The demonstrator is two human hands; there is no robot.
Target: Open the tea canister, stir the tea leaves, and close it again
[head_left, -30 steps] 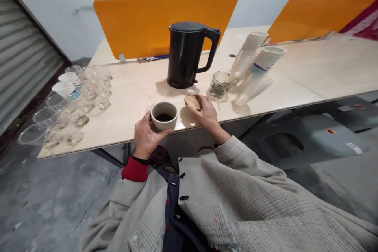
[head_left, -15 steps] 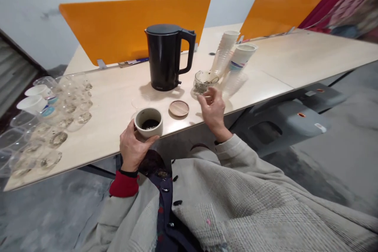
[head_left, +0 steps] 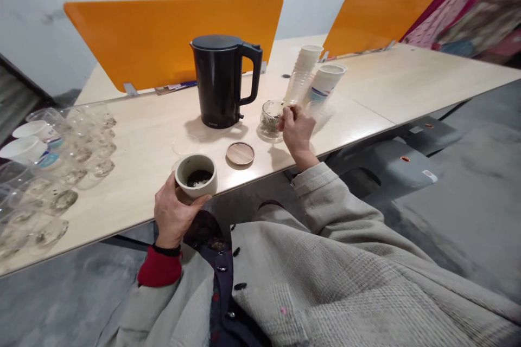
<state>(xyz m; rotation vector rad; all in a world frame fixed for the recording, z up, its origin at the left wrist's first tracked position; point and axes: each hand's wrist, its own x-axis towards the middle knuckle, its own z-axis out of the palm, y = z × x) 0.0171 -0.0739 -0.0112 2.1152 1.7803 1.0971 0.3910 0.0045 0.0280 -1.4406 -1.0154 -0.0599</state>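
Table: right hand now pinching glass cup; left hand still gripping mug

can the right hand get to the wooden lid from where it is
Probably yes. The right hand is at the glass cup, and the wooden lid lies flat on the table just beside it, with bare tabletop between them. The kettle stands farther back.
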